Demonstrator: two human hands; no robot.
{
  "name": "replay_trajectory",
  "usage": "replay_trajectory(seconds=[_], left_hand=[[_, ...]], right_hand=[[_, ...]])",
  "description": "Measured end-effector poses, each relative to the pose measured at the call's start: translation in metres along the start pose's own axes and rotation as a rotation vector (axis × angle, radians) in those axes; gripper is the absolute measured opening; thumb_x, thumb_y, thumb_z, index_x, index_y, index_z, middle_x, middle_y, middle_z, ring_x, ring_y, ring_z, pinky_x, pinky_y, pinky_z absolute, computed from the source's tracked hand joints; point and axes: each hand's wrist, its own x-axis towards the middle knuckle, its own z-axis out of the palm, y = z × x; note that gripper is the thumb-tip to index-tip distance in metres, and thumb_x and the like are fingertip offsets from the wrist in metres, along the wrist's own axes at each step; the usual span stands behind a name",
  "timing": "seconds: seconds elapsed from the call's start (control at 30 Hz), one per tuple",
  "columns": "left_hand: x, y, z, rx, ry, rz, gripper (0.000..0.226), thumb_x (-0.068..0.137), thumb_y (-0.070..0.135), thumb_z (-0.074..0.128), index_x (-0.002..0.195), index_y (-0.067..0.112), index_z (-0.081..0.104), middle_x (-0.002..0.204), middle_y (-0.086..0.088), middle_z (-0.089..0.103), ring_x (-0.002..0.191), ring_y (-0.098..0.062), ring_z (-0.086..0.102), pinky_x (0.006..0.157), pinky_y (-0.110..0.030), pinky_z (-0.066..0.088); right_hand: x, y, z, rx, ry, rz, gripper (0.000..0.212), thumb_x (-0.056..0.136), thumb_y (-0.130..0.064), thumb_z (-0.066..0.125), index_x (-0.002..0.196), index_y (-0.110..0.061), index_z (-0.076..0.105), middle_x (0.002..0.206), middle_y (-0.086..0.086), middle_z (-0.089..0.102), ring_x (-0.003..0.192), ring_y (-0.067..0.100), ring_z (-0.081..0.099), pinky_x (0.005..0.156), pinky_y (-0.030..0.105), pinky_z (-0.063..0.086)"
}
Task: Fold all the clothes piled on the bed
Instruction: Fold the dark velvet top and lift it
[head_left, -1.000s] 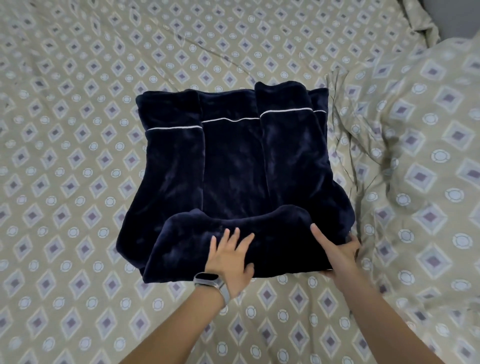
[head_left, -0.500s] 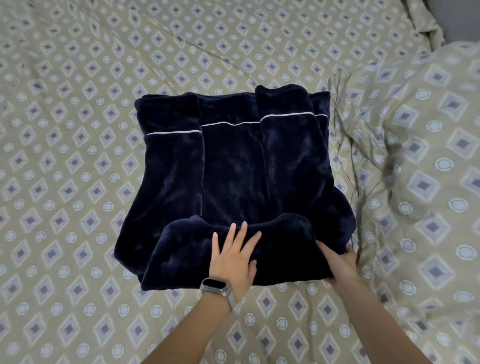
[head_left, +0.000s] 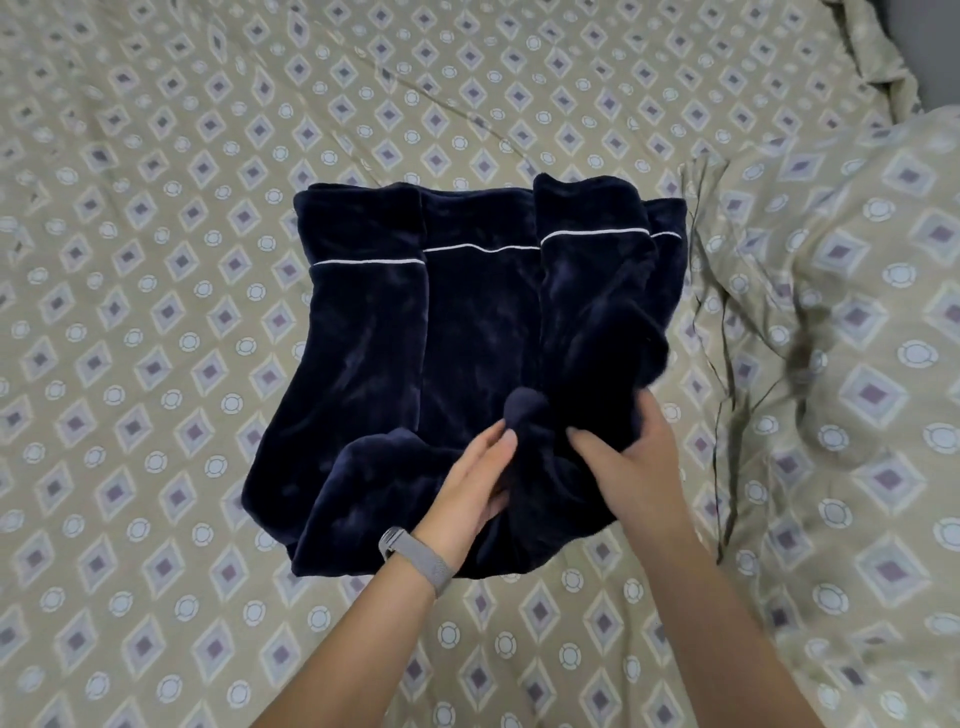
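Clothing first: your dark navy garment (head_left: 467, 332) lies in the middle of the bed (head_left: 156, 156), spread flat at its far end and bunched up at the near end. Thin white piping (head_left: 480, 250) runs across it near the far edge, broken into stepped lengths where folded panels overlap. The near edge is rolled into a thick fold that sits closest to you.

Your left hand (head_left: 475, 486) rests on that near fold with fingers straight and close together, pressing down on the plush fabric, fingertips pointing away from you. A grey mesh watch band (head_left: 415, 556) wraps your left wrist. Your right hand (head_left: 631, 457) is just beside the left, fingers curled into the cloth and thumb set against it, gripping a raised bunch of the garment on its right side. A rounded lump of fabric stands up between your two hands.

Around the garment, the beige sheet with its diamond and ring print covers the bed. To your right, a bulky duvet (head_left: 852, 364) in the same print lies heaped, its creased edge just beside the garment's right side.
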Motion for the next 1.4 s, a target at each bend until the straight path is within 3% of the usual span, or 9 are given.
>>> replay_trajectory(seconds=[0.23,0.43,0.53,0.67,0.8,0.93,1.07,1.23,1.4], left_hand=[[-0.049,0.029,-0.063,-0.631,0.103,0.21,0.056,0.083,0.065,0.05,0.121,0.028,0.068,0.132,-0.006,0.061,0.123,-0.026,0.056,0.107,-0.047,0.041],[-0.061,0.006,-0.122,-0.849,0.668,0.068,0.039,0.101,0.046,0.035,0.086,0.019,0.058,0.086,-0.007,0.061,0.075,-0.017,0.065,0.063,-0.035,0.05],[-0.071,-0.002,-0.15,-0.751,0.715,-0.037,0.042,0.092,0.058,0.04,0.106,0.025,0.062,0.107,-0.003,0.068,0.103,-0.023,0.061,0.076,-0.038,0.048],[-0.079,0.002,-0.163,-0.487,0.941,0.065,0.05,0.086,0.068,0.041,0.101,0.025,0.062,0.096,0.003,0.067,0.094,-0.02,0.062,0.078,-0.035,0.05],[-0.077,0.021,-0.162,-0.039,0.956,0.105,0.076,0.063,0.072,0.07,0.121,0.025,0.055,0.11,0.009,0.065,0.099,-0.012,0.064,0.089,-0.035,0.051],[-0.056,0.025,-0.161,0.15,0.916,0.021,0.091,0.059,0.027,0.091,0.134,0.015,0.04,0.117,0.002,0.06,0.104,-0.02,0.06,0.092,-0.037,0.05],[-0.054,0.02,-0.166,0.062,0.891,-0.031,0.041,0.07,0.013,0.083,0.1,0.021,0.055,0.097,0.0,0.066,0.091,-0.025,0.064,0.086,-0.042,0.053],[-0.064,0.011,-0.16,-0.015,0.746,-0.046,0.042,0.077,0.006,0.078,0.107,0.02,0.052,0.104,-0.003,0.065,0.093,-0.025,0.064,0.079,-0.038,0.053],[-0.066,0.012,-0.158,0.125,0.643,-0.012,0.045,0.078,-0.001,0.075,0.114,0.018,0.055,0.107,0.0,0.066,0.098,-0.022,0.063,0.087,-0.038,0.051]], right_hand=[[-0.013,-0.071,0.12,-0.536,-0.561,-0.47,0.024,0.075,-0.009,0.061,0.093,-0.018,0.048,0.071,-0.004,0.051,0.068,0.022,0.046,0.059,0.035,0.035],[-0.02,-0.018,0.226,-0.904,-1.075,-0.255,0.042,0.094,-0.063,0.036,0.12,-0.037,0.055,0.124,0.002,0.058,0.133,0.027,0.028,0.114,0.051,0.01],[-0.012,0.017,0.228,-0.886,-0.971,-0.346,0.044,0.098,-0.06,0.03,0.132,-0.04,0.049,0.144,-0.004,0.049,0.144,0.026,0.02,0.117,0.055,-0.007],[0.005,0.049,0.191,-0.584,-0.549,-0.523,0.025,0.094,-0.024,0.052,0.117,-0.019,0.061,0.114,-0.002,0.064,0.115,0.016,0.051,0.105,0.045,0.037],[0.044,0.067,0.144,-0.959,-0.084,-0.574,0.072,0.058,-0.005,0.063,0.125,-0.021,0.042,0.124,0.01,0.045,0.113,0.032,0.04,0.091,0.051,0.041],[0.087,0.069,0.11,-1.361,-0.125,-0.285,0.101,0.069,-0.033,0.078,0.143,-0.036,0.01,0.15,0.009,0.015,0.139,0.035,0.013,0.103,0.061,0.025],[0.117,0.055,0.095,-1.621,-0.119,-0.224,0.096,0.075,-0.061,0.066,0.144,-0.04,0.004,0.154,0.011,0.012,0.142,0.039,0.009,0.103,0.066,0.024],[0.153,0.014,0.085,-1.593,-0.332,-0.403,0.04,0.091,-0.029,0.053,0.128,-0.027,0.038,0.122,0.009,0.048,0.115,0.035,0.046,0.085,0.046,0.045],[0.182,-0.053,0.069,-1.301,-0.734,-0.904,0.062,0.078,0.004,0.064,0.126,-0.029,0.042,0.11,0.001,0.043,0.08,0.028,0.054,0.057,0.038,0.049]])
